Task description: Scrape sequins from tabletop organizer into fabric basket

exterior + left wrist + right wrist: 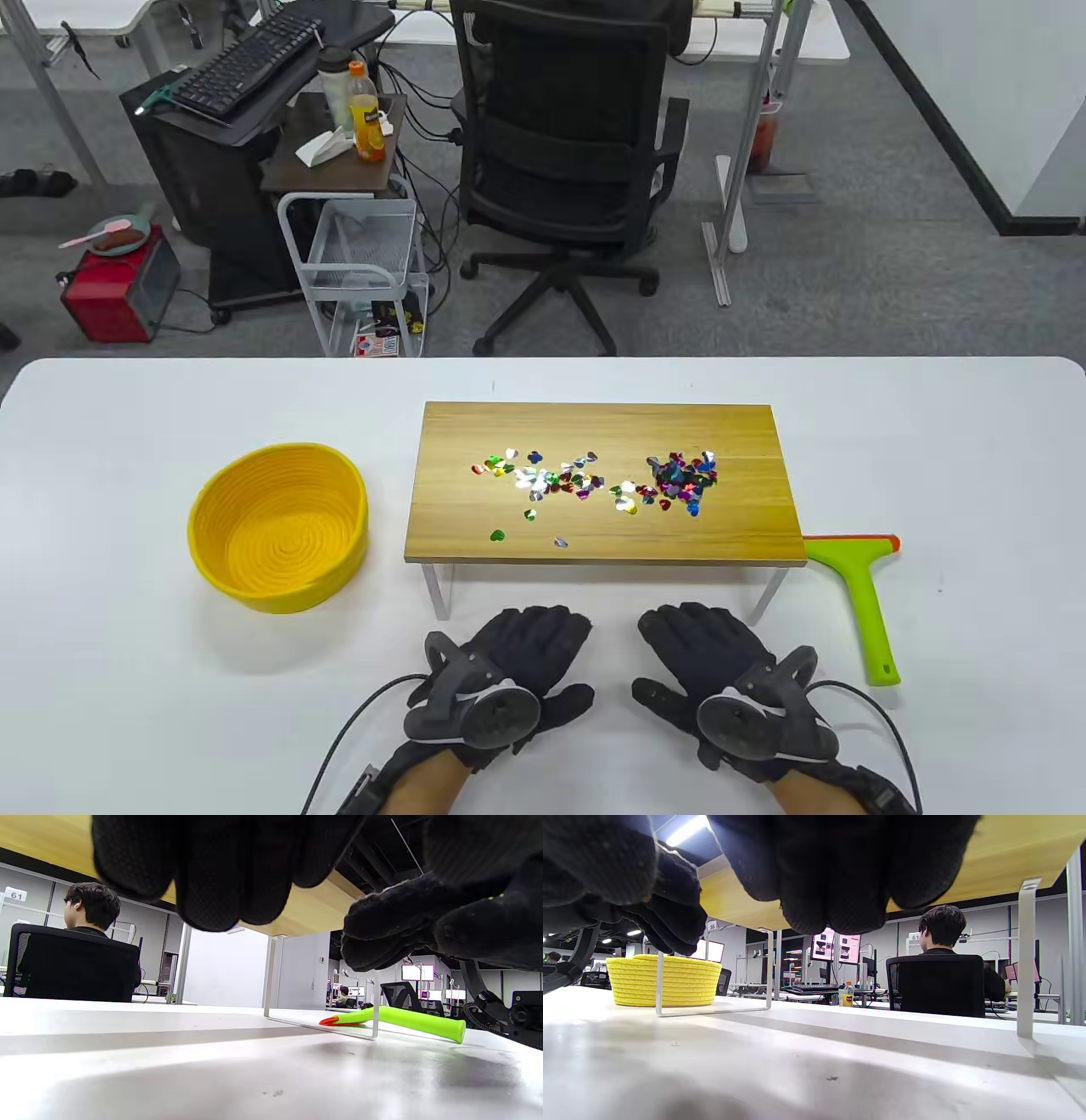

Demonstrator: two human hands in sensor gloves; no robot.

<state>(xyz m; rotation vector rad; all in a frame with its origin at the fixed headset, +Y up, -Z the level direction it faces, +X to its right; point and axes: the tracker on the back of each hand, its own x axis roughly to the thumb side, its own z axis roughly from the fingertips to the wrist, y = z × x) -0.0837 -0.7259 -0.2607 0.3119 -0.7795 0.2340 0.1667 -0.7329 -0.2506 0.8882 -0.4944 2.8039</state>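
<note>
Looking down at the white table (102, 509), we see both gloved hands side by side at the near edge, palms down, holding nothing. Our left hand (509, 671) lies flat with the fingers together and pointing toward the organizer (594, 424), thumb stuck out to the side; our right hand (721, 671) mirrors it, fingers loosely together, thumb out. Neither touches the organizer or the scraper (861, 594), and the two hands are just apart from each other.

Sequins (594, 482) sit scattered across the middle of the wooden top, a thin glittery spread on the left and a denser heap on the right, with two strays nearer the front edge. That wooden top stands on white wire legs, and from the left wrist view we peer right under it, past the fingers (220, 870) hanging in from above.

Over to the left stands the yellow basket (280, 526), upright, near the organizer but not touching. On the right lies the green scraper, its orange-edged blade tucked just under the organizer's right front corner, handle pointing back toward us, close beside our right hand
</note>
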